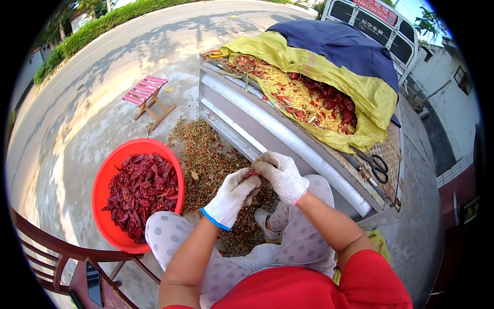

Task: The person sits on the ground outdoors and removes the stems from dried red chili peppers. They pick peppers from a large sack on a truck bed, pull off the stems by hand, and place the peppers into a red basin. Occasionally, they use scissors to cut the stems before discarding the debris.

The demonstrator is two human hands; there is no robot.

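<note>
Before my lap, my left hand (pixel 230 197) wears a white knit glove with a blue cuff. Its fingertips pinch a small red dried chili pepper (pixel 252 174), mostly hidden by the gloves. My right hand (pixel 285 175), in a similar glove with a pinkish cuff and soiled fingers, meets the left at the same pepper. Under the hands, stems and scraps (pixel 208 158) cover the concrete. To the left stands a red plastic basin (pixel 98 214) with many dark red dried peppers (pixel 143 193). Ahead on the right, a yellow woven sack (pixel 372 116) lies open, showing peppers and pale seeds (pixel 295 87).
The sack rests on a metal truck bed (pixel 389 164), partly under a dark blue cloth (pixel 335 44). Black-handled scissors (pixel 377 167) lie near the bed's edge, with orange-handled scissors (pixel 214 53) at its far corner. A striped folding stool (pixel 148 89), a wooden chair (pixel 58 249) and a phone (pixel 93 284) are leftward.
</note>
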